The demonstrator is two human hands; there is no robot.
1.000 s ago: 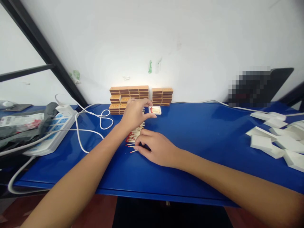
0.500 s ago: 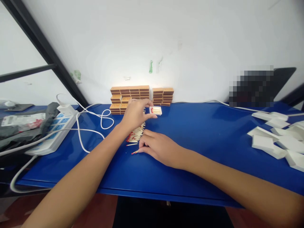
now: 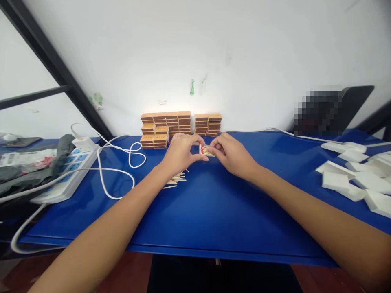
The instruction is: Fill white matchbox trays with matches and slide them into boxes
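Both hands meet over the blue table (image 3: 214, 211) near its back edge. My left hand (image 3: 180, 152) pinches the left end of a small white matchbox tray (image 3: 206, 151) filled with red-tipped matches. My right hand (image 3: 230, 154) has its fingers curled on the tray's right end and on the matches in it. A loose pile of matches (image 3: 176, 179) lies on the table just under my left wrist. Stacked brown matchboxes (image 3: 166, 128) stand against the wall behind the hands.
A second stack of brown matchboxes (image 3: 208, 124) sits to the right of the first. A white power strip (image 3: 65, 171) with looping white cables (image 3: 116, 162) lies at the left. Several white tray pieces (image 3: 354, 175) are scattered at the right. A dark bag (image 3: 27, 162) lies at far left.
My right hand left the match pile and moved up to the tray. My left hand drew the tray slightly nearer and now grips it; the pile looks smaller.
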